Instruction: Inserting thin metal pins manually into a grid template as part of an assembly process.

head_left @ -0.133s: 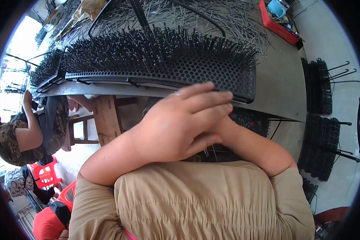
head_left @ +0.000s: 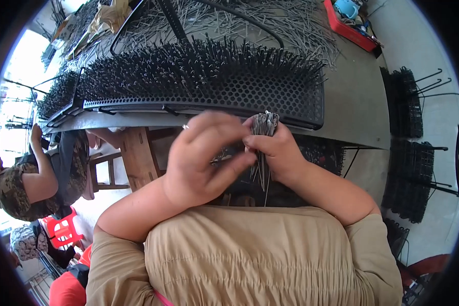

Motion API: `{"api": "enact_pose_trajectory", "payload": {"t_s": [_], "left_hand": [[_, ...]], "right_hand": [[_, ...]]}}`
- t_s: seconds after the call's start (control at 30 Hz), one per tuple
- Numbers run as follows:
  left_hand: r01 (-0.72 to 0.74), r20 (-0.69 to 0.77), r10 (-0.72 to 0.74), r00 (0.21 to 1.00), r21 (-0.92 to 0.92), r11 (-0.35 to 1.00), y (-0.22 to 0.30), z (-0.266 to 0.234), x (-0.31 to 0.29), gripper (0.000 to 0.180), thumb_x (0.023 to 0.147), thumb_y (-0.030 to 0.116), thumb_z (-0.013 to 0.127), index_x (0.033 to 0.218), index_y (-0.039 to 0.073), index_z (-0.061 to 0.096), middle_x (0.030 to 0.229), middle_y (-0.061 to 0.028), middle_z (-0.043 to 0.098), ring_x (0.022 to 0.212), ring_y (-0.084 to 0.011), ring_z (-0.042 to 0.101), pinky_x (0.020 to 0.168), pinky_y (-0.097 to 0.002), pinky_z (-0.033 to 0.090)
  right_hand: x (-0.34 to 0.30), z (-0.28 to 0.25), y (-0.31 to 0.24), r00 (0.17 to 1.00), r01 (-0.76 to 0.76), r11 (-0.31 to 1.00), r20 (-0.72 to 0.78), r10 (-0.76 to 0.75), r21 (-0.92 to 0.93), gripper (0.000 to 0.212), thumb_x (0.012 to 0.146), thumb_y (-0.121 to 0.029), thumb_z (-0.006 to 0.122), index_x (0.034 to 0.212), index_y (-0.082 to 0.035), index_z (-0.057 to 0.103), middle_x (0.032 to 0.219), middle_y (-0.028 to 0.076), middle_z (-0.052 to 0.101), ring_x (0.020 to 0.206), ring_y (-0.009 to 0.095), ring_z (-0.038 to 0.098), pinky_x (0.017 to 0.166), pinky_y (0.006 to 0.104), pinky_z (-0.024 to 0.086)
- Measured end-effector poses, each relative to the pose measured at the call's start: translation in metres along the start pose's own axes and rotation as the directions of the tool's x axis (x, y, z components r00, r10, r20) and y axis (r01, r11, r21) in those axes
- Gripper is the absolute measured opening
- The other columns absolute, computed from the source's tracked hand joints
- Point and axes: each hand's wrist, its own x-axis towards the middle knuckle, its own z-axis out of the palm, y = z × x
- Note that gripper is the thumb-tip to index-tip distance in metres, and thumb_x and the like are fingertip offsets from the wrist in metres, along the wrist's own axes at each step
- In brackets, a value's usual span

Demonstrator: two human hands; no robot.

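A worker's right hand (head_left: 284, 153) holds a bundle of thin grey metal rods (head_left: 265, 124) upright over the lap, its grip pressed firmly around them, the looped heads showing above the thumb and the slender ends hanging below. Beside it, the ringed left hand (head_left: 201, 160) is bent toward the bundle, thumb and fingers parted; blur hides whether its fingertips touch the rods.

Directly beyond the hands, a black perforated tray (head_left: 288, 102) lines the near edge of the bench (head_left: 359, 109), crowded with black hooked rods (head_left: 158, 71) except for a barer patch at its right. The tray and a slotted black bar (head_left: 172, 21) stand between the worker and the loose grey rods (head_left: 301, 30) strewn across the bench. Crumpled brown paper (head_left: 107, 21) lies at far left; a red bin (head_left: 338, 24) holding a light-blue mug (head_left: 347, 8) sits at far right.

Stacks of black hooks (head_left: 407, 102) flank the bench's right side. To the left, a co-worker in camouflage (head_left: 11, 186) sits near a wooden stool (head_left: 137, 155), with a red plastic stool (head_left: 64, 229) behind.
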Motion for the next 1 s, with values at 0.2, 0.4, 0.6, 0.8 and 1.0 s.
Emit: {"api": "enact_pose_trajectory", "payload": {"t_s": [0.2,0.4,0.6,0.8,1.0], "left_hand": [[-0.503,0.413,0.426,0.805,0.096,0.859,0.01,0.02,-0.007,0.042,0.065,0.033,0.072,0.099,0.01,0.069,0.097,-0.004,0.058,0.09,-0.022,0.056,0.083,-0.0404,0.042],[-0.521,0.722,0.271,0.636,0.144,0.841,0.016,0.032,-0.016,0.023,0.075,0.027,0.058,0.086,0.008,0.063,0.082,-0.004,0.057,0.084,-0.0205,0.056,0.078,-0.0399,0.043],[-0.365,0.801,0.017,0.598,0.253,0.896,0.027,0.048,-0.019,0.017,0.077,0.021,0.055,0.083,0.008,0.064,0.078,-0.0034,0.059,0.083,-0.0203,0.059,0.078,-0.0389,0.043],[-0.254,0.761,-0.041,0.647,0.266,0.93,0.026,0.05,-0.01,0.011,0.077,0.019,0.059,0.081,0.009,0.064,0.082,-0.0029,0.062,0.089,-0.0215,0.059,0.082,-0.0406,0.041],[0.1,0.461,0.02,0.887,-0.236,0.967,0.017,0.024,0.0,0.009,0.08,0.011,0.069,0.083,0.005,0.063,0.087,-0.0064,0.065,0.08,-0.0238,0.062,0.075,-0.038,0.046]], "right_hand": [[-0.002,0.021,0.01,0.936,-0.149,0.966,-0.284,0.208,0.213,0.016,0.084,-0.005,0.065,0.097,-0.005,0.056,0.08,0.004,0.06,0.072,0.013,0.059,0.063,0.0289,0.05],[0.012,0.014,0.037,0.896,-0.179,0.915,-0.326,0.303,0.361,0.016,0.084,-0.009,0.065,0.098,-0.006,0.056,0.077,0.007,0.06,0.066,0.018,0.06,0.06,0.0311,0.049],[0.016,0.004,0.036,0.932,-0.189,0.964,-0.276,0.236,0.187,0.017,0.081,-0.008,0.066,0.096,-0.005,0.057,0.076,0.007,0.06,0.067,0.02,0.061,0.061,0.0327,0.051],[0.016,-0.001,0.03,0.913,-0.229,0.954,-0.299,0.279,0.192,0.008,0.08,-0.006,0.064,0.087,-0.005,0.06,0.073,0.008,0.061,0.069,0.019,0.062,0.061,0.0327,0.05],[-0.004,-0.004,0.012,0.951,-0.162,0.961,-0.222,0.213,0.225,0.018,0.082,-0.002,0.059,0.1,-0.004,0.056,0.082,0.009,0.062,0.074,0.02,0.063,0.065,0.0336,0.052]]}}
